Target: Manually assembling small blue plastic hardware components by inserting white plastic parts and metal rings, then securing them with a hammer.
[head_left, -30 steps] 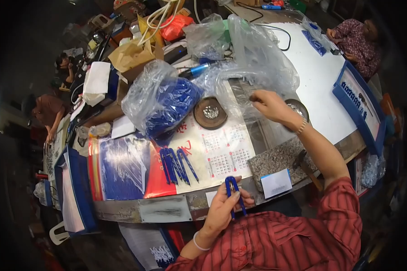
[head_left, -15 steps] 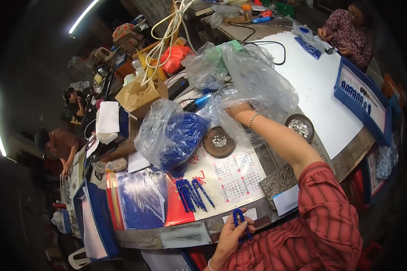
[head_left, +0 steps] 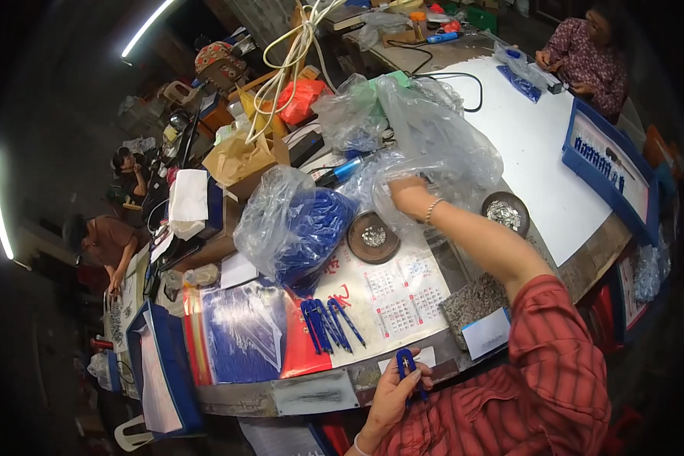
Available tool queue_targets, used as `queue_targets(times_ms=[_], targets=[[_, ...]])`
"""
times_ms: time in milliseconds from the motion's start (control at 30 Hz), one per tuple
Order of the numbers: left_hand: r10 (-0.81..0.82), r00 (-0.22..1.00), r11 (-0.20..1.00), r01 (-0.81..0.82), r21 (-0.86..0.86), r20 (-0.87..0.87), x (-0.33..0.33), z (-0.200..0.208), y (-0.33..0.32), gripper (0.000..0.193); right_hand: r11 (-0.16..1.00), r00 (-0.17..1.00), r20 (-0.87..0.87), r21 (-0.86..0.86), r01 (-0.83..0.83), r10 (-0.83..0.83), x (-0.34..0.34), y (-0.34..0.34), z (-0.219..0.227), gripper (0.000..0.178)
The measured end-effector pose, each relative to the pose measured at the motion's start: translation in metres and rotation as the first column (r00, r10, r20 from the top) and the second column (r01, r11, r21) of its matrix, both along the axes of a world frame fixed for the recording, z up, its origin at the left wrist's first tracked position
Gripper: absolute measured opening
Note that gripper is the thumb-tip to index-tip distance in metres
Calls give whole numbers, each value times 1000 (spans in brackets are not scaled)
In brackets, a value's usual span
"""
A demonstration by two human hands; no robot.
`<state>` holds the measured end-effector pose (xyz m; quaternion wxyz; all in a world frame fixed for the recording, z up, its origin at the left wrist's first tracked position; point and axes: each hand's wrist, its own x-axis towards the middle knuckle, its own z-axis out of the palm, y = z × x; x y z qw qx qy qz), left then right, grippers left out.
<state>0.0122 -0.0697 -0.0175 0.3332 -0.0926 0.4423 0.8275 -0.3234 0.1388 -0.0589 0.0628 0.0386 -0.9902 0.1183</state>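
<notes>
My left hand point(head_left: 390, 397), low at the table's front edge, is closed around a blue U-shaped plastic piece point(head_left: 406, 362) with a small bit of metal in its middle. My right hand point(head_left: 410, 197) reaches forward into a clear plastic bag point(head_left: 452, 140); its fingers are hidden by the hand and the film. Beside that hand sits a round brown dish point(head_left: 373, 251) of small shiny metal bits. Left of the dish lies a clear bag full of blue pieces point(head_left: 311, 228). Several similar blue pieces point(head_left: 328, 325) lie side by side on the printed calendar sheet point(head_left: 403, 300).
Another dish of metal bits point(head_left: 505, 214) stands right of my forearm. A blue tray point(head_left: 612, 171) holds blue pieces; another blue tray point(head_left: 159, 372) is at left. Pale cables point(head_left: 292, 57) hang over the table. One person point(head_left: 585, 57) works at far right, others at left.
The view has shifted slightly, moving the table's things a little to the right in the picture. My right hand stays at the clear bag, and my left hand keeps the blue piece.
</notes>
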Motion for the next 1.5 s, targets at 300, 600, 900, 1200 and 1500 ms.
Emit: queue_targets(times_ms=[300, 600, 900, 1200, 1500], targets=[[-56, 994, 997, 61, 54, -90, 7, 14, 11, 39, 221, 868, 366, -926, 305, 336, 166, 73, 102, 19], [-325, 931, 934, 344, 100, -163, 3, 41, 46, 42, -389, 859, 168, -837, 384, 484, 299, 43, 74, 16], [-301, 942, 942, 318, 106, -150, 26, 36, 50, 42, -412, 793, 151, -789, 457, 590, 323, 33, 56, 17], [-283, 951, 949, 296, 108, -124, 31, 36, 50, 46, -377, 781, 215, -782, 497, 586, 330, 24, 61, 17], [-281, 950, 941, 300, 153, -135, 33, 35, 51, 45, -278, 780, 134, -887, 369, 611, 330, 21, 59, 19]])
